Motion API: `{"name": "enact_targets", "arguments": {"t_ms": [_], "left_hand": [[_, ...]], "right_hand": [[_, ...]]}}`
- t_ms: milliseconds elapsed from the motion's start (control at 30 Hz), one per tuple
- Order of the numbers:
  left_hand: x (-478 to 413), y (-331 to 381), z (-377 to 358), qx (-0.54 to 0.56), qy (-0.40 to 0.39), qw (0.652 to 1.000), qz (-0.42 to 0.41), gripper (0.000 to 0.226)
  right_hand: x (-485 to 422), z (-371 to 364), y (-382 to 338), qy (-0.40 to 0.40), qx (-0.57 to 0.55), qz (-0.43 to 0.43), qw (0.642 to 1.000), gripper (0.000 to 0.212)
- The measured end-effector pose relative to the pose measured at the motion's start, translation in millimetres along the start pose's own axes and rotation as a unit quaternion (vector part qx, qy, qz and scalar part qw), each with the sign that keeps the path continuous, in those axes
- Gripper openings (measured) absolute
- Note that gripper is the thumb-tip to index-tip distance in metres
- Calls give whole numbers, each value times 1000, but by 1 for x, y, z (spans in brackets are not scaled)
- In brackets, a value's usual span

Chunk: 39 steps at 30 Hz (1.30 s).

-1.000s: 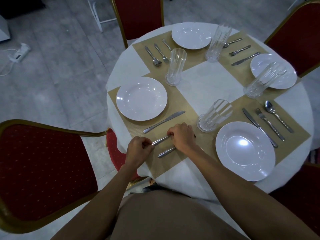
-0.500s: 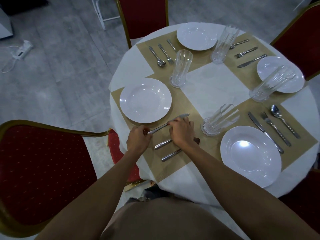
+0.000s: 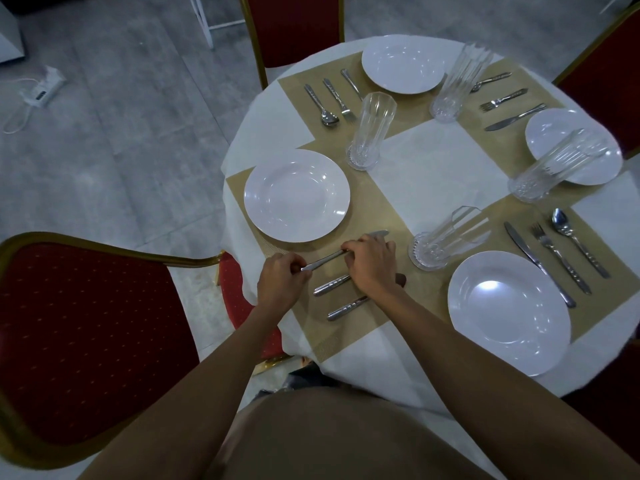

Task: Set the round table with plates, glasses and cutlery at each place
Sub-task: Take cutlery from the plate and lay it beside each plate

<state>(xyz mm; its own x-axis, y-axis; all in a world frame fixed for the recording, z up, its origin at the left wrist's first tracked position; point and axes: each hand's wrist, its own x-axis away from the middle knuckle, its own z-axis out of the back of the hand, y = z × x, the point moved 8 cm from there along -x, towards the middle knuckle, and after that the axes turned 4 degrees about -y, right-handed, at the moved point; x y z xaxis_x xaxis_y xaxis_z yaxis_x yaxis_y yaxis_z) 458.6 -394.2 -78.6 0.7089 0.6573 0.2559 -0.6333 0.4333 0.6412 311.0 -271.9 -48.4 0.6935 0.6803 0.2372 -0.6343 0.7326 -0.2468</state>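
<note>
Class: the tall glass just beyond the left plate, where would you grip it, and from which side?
Grip the tall glass at mid-height: it stands upright, narrow and straight-walled. Probably come from the right, over bare white cloth; the plate and cutlery crowd its left.

Left grip, right grip close together, fingers curled; forearms extended.

We see polished, shiny metal on the knife and the other cutlery. Plates are white, smooth, high gloss; ceramic or plastic, can't tell. Glasses are clear and ribbed. Placemats are tan, woven, matt. Tablecloth is white matt cloth. Chairs have red dotted fabric and a glossy gold frame. Floor is grey and matt.
</note>
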Motion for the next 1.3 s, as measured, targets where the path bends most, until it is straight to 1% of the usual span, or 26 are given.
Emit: {"name": "enact_targets", "arguments": {"t_ms": [167, 500, 667, 767, 867, 1000, 1133, 1200, 1300], "left_hand": [[1, 1, 0, 6, 11, 1000, -10, 17], [1, 0, -2, 7, 9, 1000, -2, 17], [2, 1, -2, 16, 10, 1000, 4, 21], [6, -3, -2, 60, 18, 998, 22, 26], [14, -6, -4, 86, 16, 996, 26, 25], [29, -5, -14, 71, -4, 997, -2, 21], [42, -2, -25, 45, -31, 998, -25, 27], [46, 0, -27, 42, -31, 998, -24, 31], [48, 3, -25, 36, -18, 999, -26, 29]], "right_hand": [[3, 0, 3, 0, 4, 2, 1000, 27], [2, 5, -1, -15, 14, -1, 1000, 29], [5, 9, 3, -24, -24, -8, 999, 32], [13, 16, 8, -10, -56, -8, 998, 33], [25, 20, 11, 4, -70, -14, 997, 33], [39, 16, 15, 7, -74, -28, 997, 30], [46, 8, 16, -14, -73, -33, 997, 25], [46, 6, 12, -22, -58, -22, 998, 25], [45, 5, 7, -24, -34, -10, 999, 24]]}}
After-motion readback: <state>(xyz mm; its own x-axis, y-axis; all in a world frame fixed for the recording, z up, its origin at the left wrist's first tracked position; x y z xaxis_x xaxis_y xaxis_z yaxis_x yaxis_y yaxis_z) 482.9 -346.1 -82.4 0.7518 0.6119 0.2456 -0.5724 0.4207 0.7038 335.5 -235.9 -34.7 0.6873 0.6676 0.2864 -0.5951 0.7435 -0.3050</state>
